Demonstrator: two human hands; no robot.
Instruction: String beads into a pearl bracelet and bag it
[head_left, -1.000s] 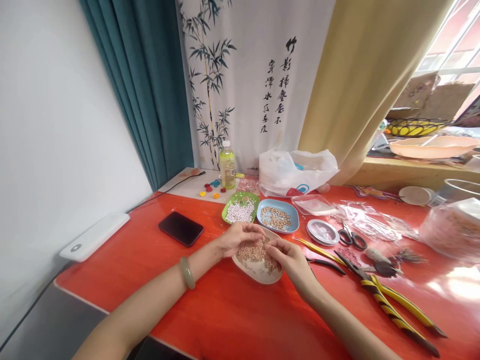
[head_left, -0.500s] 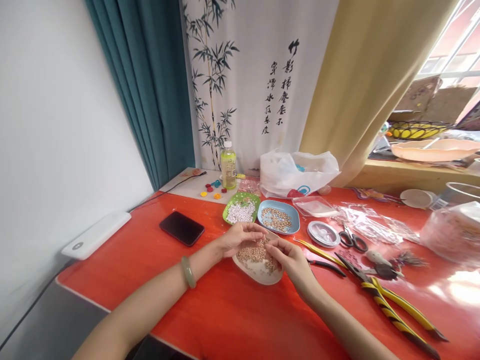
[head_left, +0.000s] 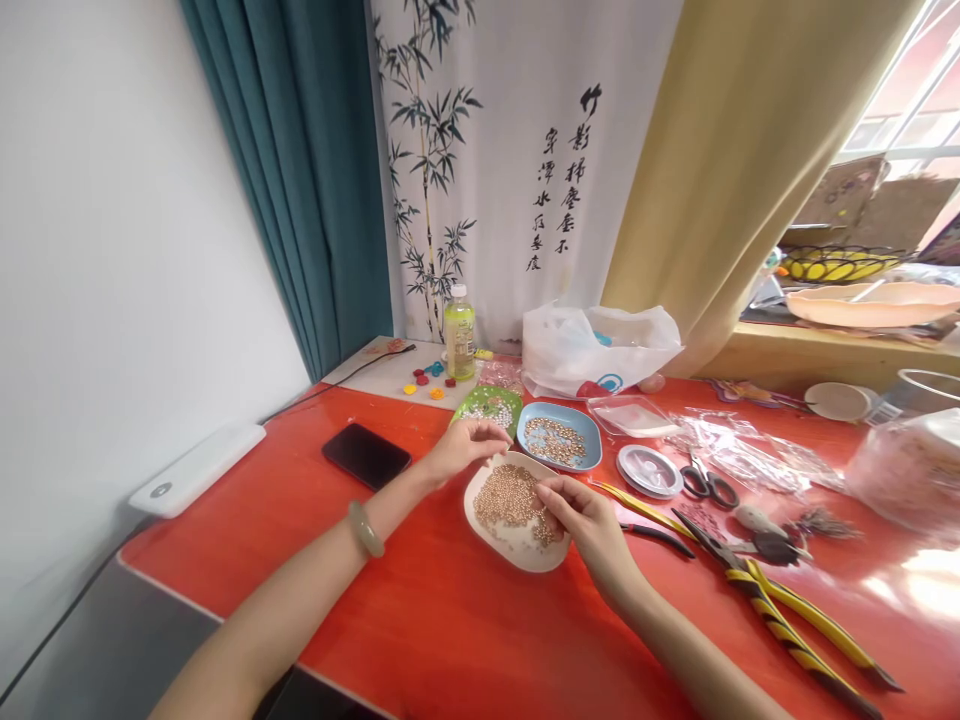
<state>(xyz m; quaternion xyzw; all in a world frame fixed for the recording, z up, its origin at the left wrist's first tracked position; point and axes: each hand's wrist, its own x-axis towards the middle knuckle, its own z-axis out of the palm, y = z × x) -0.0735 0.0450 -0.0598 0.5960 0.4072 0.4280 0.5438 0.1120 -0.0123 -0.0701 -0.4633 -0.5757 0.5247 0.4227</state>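
Note:
A white dish (head_left: 480, 528) holds many small gold beads (head_left: 510, 495). My left hand (head_left: 463, 450) hovers above its far left edge, thumb and fingers pinched together. If anything lies between those fingertips, it is too small to make out. Over the dish's right side, my right hand (head_left: 581, 508) is closed in a pinch, and what it holds is hidden. Behind the left hand sits a green dish (head_left: 516, 402) of white beads, partly covered by it. Beside that is a blue dish (head_left: 592, 440) with larger-looking gold beads.
A phone (head_left: 366, 456) lies to the left. On the right are scissors (head_left: 709, 482), yellow-and-black pliers (head_left: 780, 610), yellow tweezers (head_left: 637, 503) and a round lidded container (head_left: 649, 470). A bottle (head_left: 459, 335) and a white plastic bag (head_left: 592, 350) stand at the back.
My left hand has moved left and up, away from the right hand, toward the green dish. More of the gold beads shows now. The right hand stays nearly in place.

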